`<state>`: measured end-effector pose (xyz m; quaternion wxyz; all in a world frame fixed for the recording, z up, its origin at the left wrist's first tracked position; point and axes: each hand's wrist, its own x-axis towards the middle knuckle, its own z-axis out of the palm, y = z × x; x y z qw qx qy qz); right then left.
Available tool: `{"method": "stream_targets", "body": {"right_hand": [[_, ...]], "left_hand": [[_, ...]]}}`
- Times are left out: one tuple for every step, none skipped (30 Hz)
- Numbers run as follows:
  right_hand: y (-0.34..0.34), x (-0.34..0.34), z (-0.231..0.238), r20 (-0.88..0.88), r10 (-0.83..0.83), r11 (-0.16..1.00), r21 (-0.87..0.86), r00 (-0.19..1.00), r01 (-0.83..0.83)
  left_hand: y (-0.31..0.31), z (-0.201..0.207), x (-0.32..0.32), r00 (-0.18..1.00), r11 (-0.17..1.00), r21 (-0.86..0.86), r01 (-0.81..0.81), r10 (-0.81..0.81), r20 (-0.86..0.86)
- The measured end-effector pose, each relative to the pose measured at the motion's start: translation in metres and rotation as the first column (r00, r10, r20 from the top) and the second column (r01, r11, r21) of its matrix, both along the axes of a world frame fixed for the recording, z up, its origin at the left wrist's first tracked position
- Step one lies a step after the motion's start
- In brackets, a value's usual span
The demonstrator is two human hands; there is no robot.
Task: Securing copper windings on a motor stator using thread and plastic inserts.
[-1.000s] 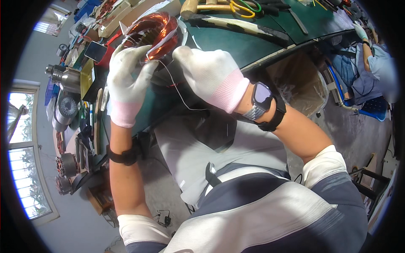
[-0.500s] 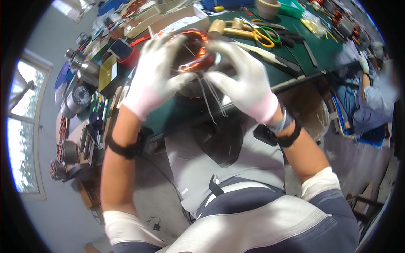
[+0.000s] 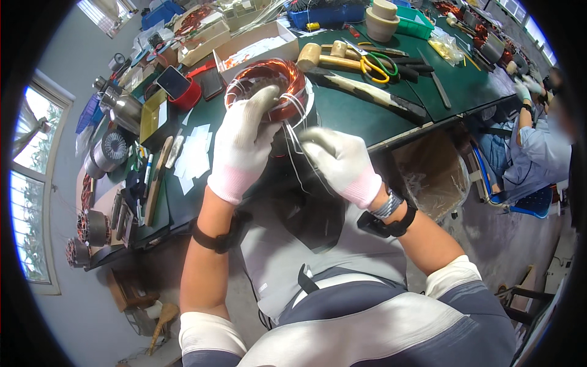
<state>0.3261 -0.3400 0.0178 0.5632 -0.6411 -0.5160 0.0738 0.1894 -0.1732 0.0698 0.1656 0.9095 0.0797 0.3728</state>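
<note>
A ring-shaped motor stator [image 3: 293,78] wound with copper wire is tilted at the near edge of the green workbench. My left hand [image 3: 239,144], in a white glove with a pink cuff, grips its near side, the thumb and fingers over the winding. White cord [image 3: 290,136] laces the ring, and loose ends hang below it. At those ends, my right hand [image 3: 341,160], gloved alike, has its fingers pinched on the cord, just right of the stator. The fingertips are slightly blurred. Part of the stator's underside is hidden behind my left hand.
Mallets [image 3: 309,56], scissors [image 3: 374,67] and a long black-and-white tool [image 3: 367,92] lie beyond my right hand. White paper slips [image 3: 194,156], a red tape-like holder with a phone [image 3: 186,92] and a tray [image 3: 153,119] are left. A co-worker [image 3: 544,140] sits at right.
My right hand has left the ring's right side and come down to the cord ends. My left hand has shifted right, and the stator sits lower and more tilted.
</note>
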Motion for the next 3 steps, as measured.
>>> {"method": "stream_targets", "body": {"right_hand": [[0.0,-0.009,0.02,-0.201,0.042,0.995,0.096,0.979,-0.023],[-0.007,-0.013,0.043,-0.384,0.085,0.993,-0.041,0.919,-0.109],[-0.014,-0.007,0.051,-0.471,0.129,0.99,0.005,0.873,-0.144]], "left_hand": [[0.001,-0.001,-0.002,1.0,1.0,0.005,-0.001,0.001,0.006],[0.004,-0.002,-0.008,1.0,0.999,0.032,-0.01,0.01,-0.021],[0.005,0.001,-0.008,0.999,0.998,0.061,-0.011,0.014,-0.043]]}}
